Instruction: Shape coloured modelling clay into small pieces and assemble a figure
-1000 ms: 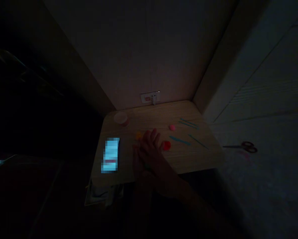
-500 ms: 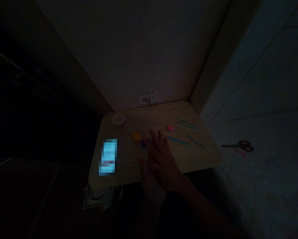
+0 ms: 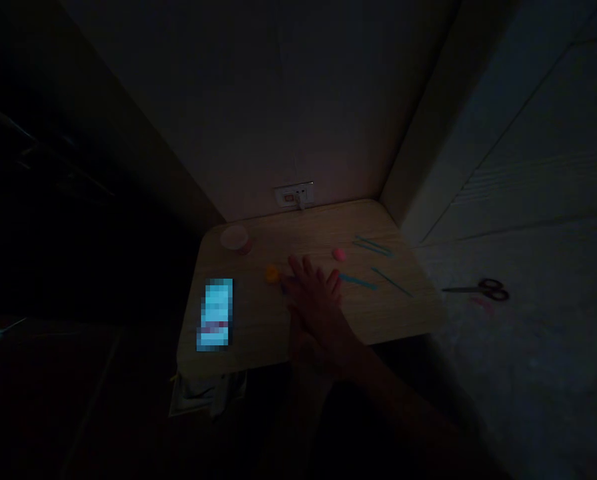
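"Since the pale wooden table [image 3: 253, 327] ends near my wrists, edge first. My right hand [image 3: 321, 303] overlaps my left hand [image 3: 302, 343]; I can't tell what they grasp."

"The small, rounded orange lump [image 3: 272, 274]?"

"Beside my fingertips, leftward: probably light, soft. Cup its sides; room opens behind."

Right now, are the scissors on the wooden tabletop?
No, the scissors lie beyond the right edge of the tabletop, on the pale surface beside it.

Showing orange on the lump [image 3: 272, 274] left of the hands [image 3: 316, 297], pink on the ball [image 3: 339, 255] beyond, teal on the sticks [image 3: 373, 249] rightward.
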{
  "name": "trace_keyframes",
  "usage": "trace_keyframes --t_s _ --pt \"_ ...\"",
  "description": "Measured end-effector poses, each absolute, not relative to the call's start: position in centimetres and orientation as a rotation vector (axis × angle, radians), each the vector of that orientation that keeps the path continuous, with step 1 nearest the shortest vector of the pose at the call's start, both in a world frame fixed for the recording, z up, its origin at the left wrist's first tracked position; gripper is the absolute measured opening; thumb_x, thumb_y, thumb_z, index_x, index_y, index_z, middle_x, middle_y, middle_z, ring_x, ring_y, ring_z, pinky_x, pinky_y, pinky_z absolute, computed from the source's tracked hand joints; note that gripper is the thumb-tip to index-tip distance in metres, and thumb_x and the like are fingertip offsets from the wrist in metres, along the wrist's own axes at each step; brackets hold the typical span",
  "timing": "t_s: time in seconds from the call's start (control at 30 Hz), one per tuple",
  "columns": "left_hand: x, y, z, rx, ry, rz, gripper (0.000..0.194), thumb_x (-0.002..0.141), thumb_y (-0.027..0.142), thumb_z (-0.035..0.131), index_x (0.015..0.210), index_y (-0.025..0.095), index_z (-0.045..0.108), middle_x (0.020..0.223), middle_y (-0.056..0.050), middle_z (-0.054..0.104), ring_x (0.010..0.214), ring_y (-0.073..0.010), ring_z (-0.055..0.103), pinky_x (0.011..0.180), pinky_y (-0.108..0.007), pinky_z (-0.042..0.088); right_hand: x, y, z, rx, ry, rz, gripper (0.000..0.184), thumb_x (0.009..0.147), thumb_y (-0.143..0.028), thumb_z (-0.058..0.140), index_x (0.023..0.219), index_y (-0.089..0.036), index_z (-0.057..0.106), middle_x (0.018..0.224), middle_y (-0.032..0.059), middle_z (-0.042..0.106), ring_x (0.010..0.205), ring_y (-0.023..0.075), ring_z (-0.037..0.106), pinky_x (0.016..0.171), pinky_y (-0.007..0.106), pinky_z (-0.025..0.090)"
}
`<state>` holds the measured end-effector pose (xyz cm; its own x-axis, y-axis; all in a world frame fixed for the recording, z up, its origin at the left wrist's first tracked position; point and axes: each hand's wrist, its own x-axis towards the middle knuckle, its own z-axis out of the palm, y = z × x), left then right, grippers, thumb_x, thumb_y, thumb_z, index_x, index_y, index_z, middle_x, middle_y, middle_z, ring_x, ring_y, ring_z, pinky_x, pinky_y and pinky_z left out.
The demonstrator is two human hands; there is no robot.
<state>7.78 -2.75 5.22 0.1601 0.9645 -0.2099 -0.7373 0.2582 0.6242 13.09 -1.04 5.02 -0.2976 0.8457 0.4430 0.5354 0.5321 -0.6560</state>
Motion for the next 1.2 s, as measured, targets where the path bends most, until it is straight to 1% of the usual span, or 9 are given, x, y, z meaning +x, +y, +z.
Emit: trace_keyframes --t_s 0.1,0.23,0.37,0.5,0.7,0.87,1.0,1.1,1.2 --pt "6.8 -2.4 5.1 0.37 0.542 1.164 0.063 0.097 0.07 0.047 0.145 0.031 0.062 0.162 -0.007 0.052 0.16 -0.0321 0.033 0.131 -0.05 0.029 13.9 -0.7 5.4 -1.069 -1.786 0.5 0.067 0.107 -0.063 0.03 0.165 -0.029 0.032 0.177 0.0086 0.024 0.165 0.0365 0.014 0.129 0.07 0.013" --pt "5.9 -3.2 5.7 0.35 0.544 1.091 0.056 0.099 0.061 0.051 0.134 0.021 0.07 0.155 -0.012 0.06 0.158 -0.033 0.038 0.132 -0.049 0.026 14.6 -0.2 4.9 -1.038 -1.309 0.526 0.064 0.107 -0.065 0.016 0.142 -0.029 0.056 0.166 0.0096 0.045 0.158 0.0342 0.035 0.127 0.065 0.024" --pt "6.0 -4.1 5.8 0.417 0.452 1.147 0.047 0.094 0.047 0.061 0.129 0.019 0.074 0.151 -0.013 0.063 0.152 -0.0338 0.047 0.131 -0.05 0.029 15.1 0.4 3.9 -1.091 -0.96 0.462 0.052 0.109 -0.055 0.018 0.123 -0.029 0.062 0.149 0.0099 0.057 0.148 0.0305 0.046 0.123 0.061 0.032" --pt "6.7 -4.3 5.5 0.518 0.567 1.126 0.033 0.078 0.022 0.077 0.111 0.021 0.08 0.127 -0.011 0.077 0.133 -0.0341 0.063 0.121 -0.05 0.042 15.4 0.6 3.8 -1.112 -0.833 0.457 0.042 0.109 -0.053 0.027 0.115 -0.03 0.062 0.139 0.0085 0.063 0.139 0.0277 0.054 0.12 0.057 0.036" --pt "6.2 -3.4 5.0 0.393 0.652 1.247 0.036 0.07 0.013 0.083 0.106 0.019 0.077 0.109 -0.007 0.075 0.103 -0.0228 0.07 0.1 -0.04 0.053 17.4 -0.2 5.3 -0.769 -0.727 1.016 0.064 0.106 -0.068 0.021 0.125 -0.027 0.067 0.142 0.0132 0.066 0.136 0.0336 0.06 0.115 0.063 0.043" --pt "5.1 -2.4 5.2 0.331 0.617 1.324 0.043 0.061 0.008 0.08 0.103 0.017 0.074 0.085 -0.001 0.062 0.078 -0.0115 0.06 0.073 -0.023 0.05 18.6 -1.5 5.6 -0.715 -0.798 1.172 0.074 0.105 -0.07 0.013 0.141 -0.027 0.062 0.152 0.0117 0.062 0.143 0.0326 0.056 0.117 0.063 0.044" --pt "4.2 -2.3 6.0 0.233 0.597 1.332 0.014 0.077 0.025 0.074 0.082 0.017 0.064 0.072 0.001 0.05 0.062 -0.0108 0.05 0.059 -0.023 0.044 18.4 -2.0 5.4 -0.777 -0.754 1.174 0.078 0.104 -0.073 0.015 0.141 -0.025 0.065 0.143 0.0127 0.069 0.133 0.0332 0.064 0.111 0.061 0.05" --pt "3.5 -2.3 6.5 0.16 0.65 1.28 0.039 0.093 0.032 0.062 0.062 0.02 0.043 0.053 0.006 0.028 0.043 -0.0093 0.027 0.044 -0.024 0.027 18.1 -2.0 5.3 -0.773 -0.79 1.182 0.077 0.105 -0.071 0.014 0.136 -0.025 0.067 0.135 0.0131 0.074 0.126 0.0323 0.069 0.106 0.059 0.055" --pt "3.2 -2.4 6.7 0.104 0.673 1.234 0.052 0.1 0.036 0.054 0.056 0.023 0.029 0.047 0.008 0.015 0.038 -0.0097 0.016 0.041 -0.026 0.023 17.6 -2.2 5.3 -0.775 -0.853 1.193 0.072 0.107 -0.068 0.016 0.125 -0.024 0.07 0.127 0.0134 0.077 0.121 0.0319 0.072 0.102 0.058 0.058"
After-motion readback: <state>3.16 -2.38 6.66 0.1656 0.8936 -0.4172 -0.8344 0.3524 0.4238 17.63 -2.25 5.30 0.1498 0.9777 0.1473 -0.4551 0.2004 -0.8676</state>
